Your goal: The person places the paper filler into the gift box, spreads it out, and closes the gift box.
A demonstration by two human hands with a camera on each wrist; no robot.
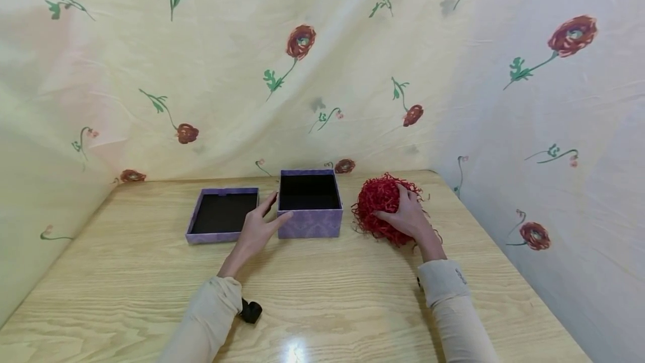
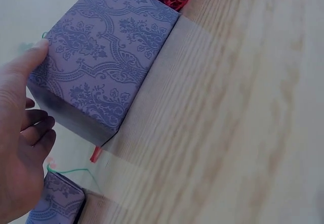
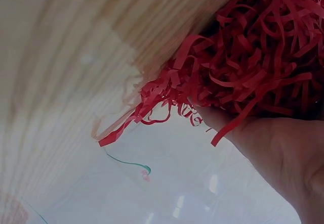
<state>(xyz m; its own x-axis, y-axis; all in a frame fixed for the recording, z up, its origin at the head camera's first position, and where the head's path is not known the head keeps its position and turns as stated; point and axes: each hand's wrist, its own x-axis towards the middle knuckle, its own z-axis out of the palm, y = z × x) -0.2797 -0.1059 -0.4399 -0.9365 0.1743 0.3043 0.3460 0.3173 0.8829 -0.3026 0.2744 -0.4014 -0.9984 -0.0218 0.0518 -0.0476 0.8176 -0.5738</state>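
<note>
A purple patterned box (image 1: 309, 223) with a black inside stands upright on the table, its top uncovered. My left hand (image 1: 257, 231) is at its left side, the thumb reaching to the front top corner. In the left wrist view the thumb tip meets the corner of the box (image 2: 101, 57), while the other fingers bend loosely beside its side wall. To the right of the box lies a heap of red shredded paper (image 1: 375, 200). My right hand (image 1: 408, 214) grips the heap from above, thumb toward the box. In the right wrist view strands of the shredded paper (image 3: 263, 57) cover the fingertips.
Left of the box lies the purple box lid (image 1: 221, 237), black inside facing up. A small black object (image 1: 250, 311) shows beside the left sleeve. Flowered cloth (image 1: 227, 71) hangs behind and at both sides of the wooden table (image 1: 327, 284).
</note>
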